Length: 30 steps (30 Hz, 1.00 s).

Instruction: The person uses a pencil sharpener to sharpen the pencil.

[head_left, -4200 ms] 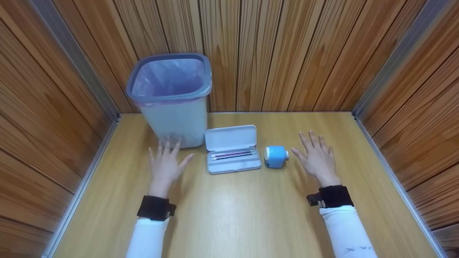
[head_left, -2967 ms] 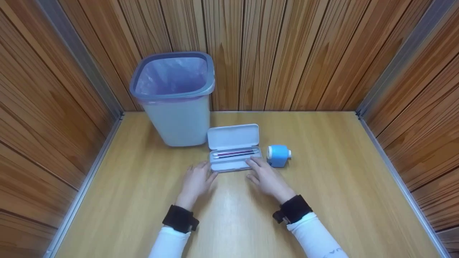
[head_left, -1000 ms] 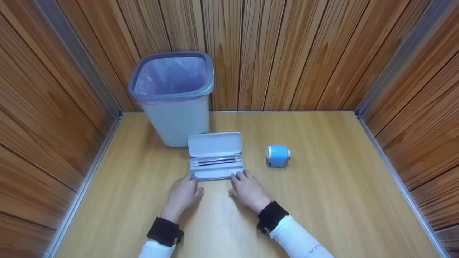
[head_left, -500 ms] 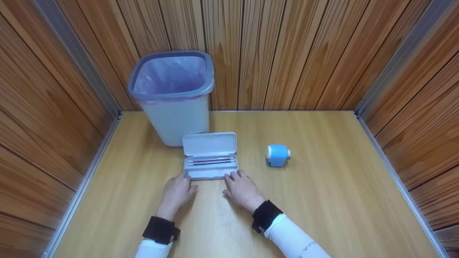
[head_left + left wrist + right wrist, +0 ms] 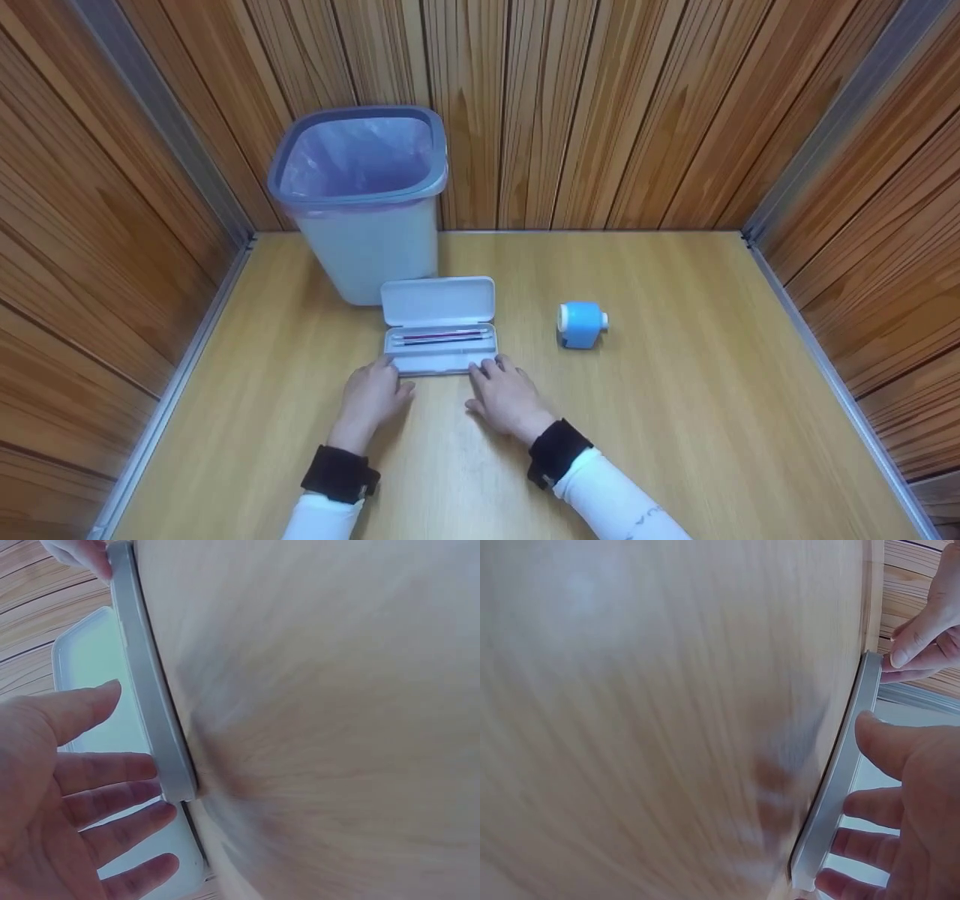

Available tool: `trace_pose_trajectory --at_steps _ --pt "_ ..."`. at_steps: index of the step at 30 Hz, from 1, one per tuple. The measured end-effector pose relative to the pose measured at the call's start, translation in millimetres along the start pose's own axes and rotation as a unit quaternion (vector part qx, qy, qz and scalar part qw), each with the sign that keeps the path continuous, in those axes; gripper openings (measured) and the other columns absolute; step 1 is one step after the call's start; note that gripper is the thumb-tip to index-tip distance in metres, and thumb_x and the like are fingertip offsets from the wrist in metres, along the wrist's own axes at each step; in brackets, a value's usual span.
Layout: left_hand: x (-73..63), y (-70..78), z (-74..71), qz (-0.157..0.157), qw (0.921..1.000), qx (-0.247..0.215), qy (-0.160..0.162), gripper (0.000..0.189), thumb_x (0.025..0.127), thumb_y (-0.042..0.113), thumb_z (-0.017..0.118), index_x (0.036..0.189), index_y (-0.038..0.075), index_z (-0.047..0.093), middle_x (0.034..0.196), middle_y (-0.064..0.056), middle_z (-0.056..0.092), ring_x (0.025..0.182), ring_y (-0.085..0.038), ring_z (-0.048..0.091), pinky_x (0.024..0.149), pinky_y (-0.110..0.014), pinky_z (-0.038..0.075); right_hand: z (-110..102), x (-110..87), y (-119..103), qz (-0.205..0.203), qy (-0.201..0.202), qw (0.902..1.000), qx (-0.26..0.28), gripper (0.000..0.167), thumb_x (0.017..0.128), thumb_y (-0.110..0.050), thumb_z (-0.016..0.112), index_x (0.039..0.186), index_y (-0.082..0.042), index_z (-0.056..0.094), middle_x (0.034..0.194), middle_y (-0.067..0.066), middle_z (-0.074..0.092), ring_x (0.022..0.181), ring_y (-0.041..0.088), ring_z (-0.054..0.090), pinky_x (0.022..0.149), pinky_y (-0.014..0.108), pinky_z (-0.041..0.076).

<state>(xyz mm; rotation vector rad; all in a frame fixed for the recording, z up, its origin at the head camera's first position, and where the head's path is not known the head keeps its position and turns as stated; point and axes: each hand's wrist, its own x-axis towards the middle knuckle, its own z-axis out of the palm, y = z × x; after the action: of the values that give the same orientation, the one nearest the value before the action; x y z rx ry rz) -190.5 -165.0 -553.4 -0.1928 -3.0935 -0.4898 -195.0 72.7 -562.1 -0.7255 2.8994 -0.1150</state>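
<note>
Together, the left hand point(image 5: 371, 394) and right hand point(image 5: 508, 397), fingers loosely extended, touched the pencil case point(image 5: 431, 365) ahead of them; even pressure seemed best.

Pens point(image 5: 442, 335) in case point(image 5: 433, 364), bin point(image 5: 369, 251) behind to left, object point(image 5: 580, 325) to right

A bin point(image 5: 364, 251) stands upright at the back left of the table point(image 5: 675, 435), pale below a grey-blue rim, with a thin translucent liner point(image 5: 356, 154) folded over its edge. Well apart from it, to the right, sits a small blue block point(image 5: 581, 326) with white ends. Behind rises a wood-plank back wall point(image 5: 585, 120); grey metal posts point(image 5: 825, 120) mark its corners with the plank side walls point(image 5: 97, 225).
</note>
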Motion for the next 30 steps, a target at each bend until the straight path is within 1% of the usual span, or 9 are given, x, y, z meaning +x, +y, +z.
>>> trace_pose_trajectory --at_steps 3,5,7,10,13,16,21,25,30 --pt "4.6 1.5 -2.0 0.004 0.9999 0.014 0.003 0.028 0.088 0.029 0.071 0.08 0.002 0.068 0.101 -0.017 0.066 0.09 -0.037 0.064 0.092 -0.055 0.044 0 -0.9 1 -0.003 0.0 1.0 0.007 0.066 0.097 -0.05 0.052 0.15 -0.012 0.04 0.151 0.016 0.039 0.139 0.039 0.032 0.107 0.054 0.034" --pt "8.2 2.4 -3.1 0.001 0.9998 0.018 0.002 0.028 0.088 0.03 0.071 0.088 0.002 0.07 0.098 -0.016 0.067 0.093 -0.037 0.064 0.099 -0.061 0.037 0 -1.8 2 -0.007 0.003 0.9998 0.016 0.065 0.097 -0.049 0.053 0.15 -0.012 0.04 0.151 0.016 0.039 0.139 0.04 0.032 0.108 0.054 0.033" --pt "12.3 3.3 -3.9 0.001 0.9997 0.023 0.002 0.03 0.088 0.031 0.071 0.095 0.002 0.07 0.099 -0.016 0.067 0.096 -0.038 0.064 0.103 -0.065 0.03 -1 -2.9 4 -0.015 0.011 0.9995 0.026 0.063 0.098 -0.047 0.053 0.149 -0.012 0.042 0.151 0.016 0.039 0.138 0.04 0.032 0.108 0.054 0.032" --pt "19.8 5.8 -3.8 0.0 0.9996 0.027 0.003 0.029 0.089 0.03 0.071 0.099 0.003 0.07 0.101 -0.016 0.067 0.097 -0.038 0.063 0.103 -0.066 0.029 -2 -5.2 8 -0.033 0.026 0.9982 0.043 0.059 0.098 -0.043 0.054 0.147 -0.012 0.045 0.15 0.017 0.04 0.137 0.039 0.035 0.108 0.054 0.033" --pt "28.4 9.4 -2.7 0.008 0.9994 0.033 0.009 0.028 0.09 0.027 0.07 0.101 0.002 0.07 0.104 -0.017 0.066 0.102 -0.038 0.061 0.103 -0.063 0.032 -4 -7.7 14 -0.046 0.038 0.9963 0.062 0.055 0.099 -0.04 0.054 0.146 -0.011 0.047 0.149 0.018 0.04 0.136 0.038 0.037 0.108 0.053 0.033" --pt "36.8 14.2 -1.4 0.027 0.9984 0.046 0.018 0.026 0.09 0.023 0.07 0.103 0.001 0.071 0.103 -0.016 0.066 0.103 -0.036 0.061 0.099 -0.059 0.038 -7 -10.6 21 -0.041 0.048 0.9937 0.093 0.052 0.1 -0.038 0.053 0.145 -0.013 0.048 0.15 0.018 0.04 0.136 0.036 0.038 0.109 0.052 0.033" --pt "52.0 19.8 2.1 0.06 0.9959 0.059 0.033 0.017 0.09 0.016 0.069 0.096 0.001 0.072 0.091 -0.014 0.067 0.091 -0.034 0.063 0.088 -0.05 0.048 -14 -16.7 35 -0.017 0.085 0.9864 0.14 0.05 0.099 -0.035 0.057 0.143 -0.013 0.05 0.147 0.016 0.044 0.135 0.033 0.04 0.108 0.051 0.033" --pt "64.4 20.5 5.5 0.075 0.995 0.06 0.03 0.009 0.09 0.009 0.066 0.092 0.003 0.073 0.085 -0.011 0.067 0.081 -0.031 0.064 0.077 -0.045 0.052 -23 -22.4 50 0.007 0.115 0.9799 0.163 0.05 0.096 -0.03 0.063 0.141 -0.012 0.051 0.145 0.016 0.046 0.133 0.033 0.043 0.106 0.052 0.036" --pt "75.2 19.2 8.7 0.089 0.9935 0.067 0.025 0.013 0.088 -0.001 0.064 0.09 0.005 0.074 0.083 -0.011 0.069 0.077 -0.031 0.065 0.071 -0.046 0.053 -40 -28.0 70 0.026 0.164 0.9711 0.171 0.051 0.094 -0.026 0.066 0.141 -0.012 0.052 0.143 0.016 0.047 0.131 0.035 0.044 0.105 0.051 0.038"
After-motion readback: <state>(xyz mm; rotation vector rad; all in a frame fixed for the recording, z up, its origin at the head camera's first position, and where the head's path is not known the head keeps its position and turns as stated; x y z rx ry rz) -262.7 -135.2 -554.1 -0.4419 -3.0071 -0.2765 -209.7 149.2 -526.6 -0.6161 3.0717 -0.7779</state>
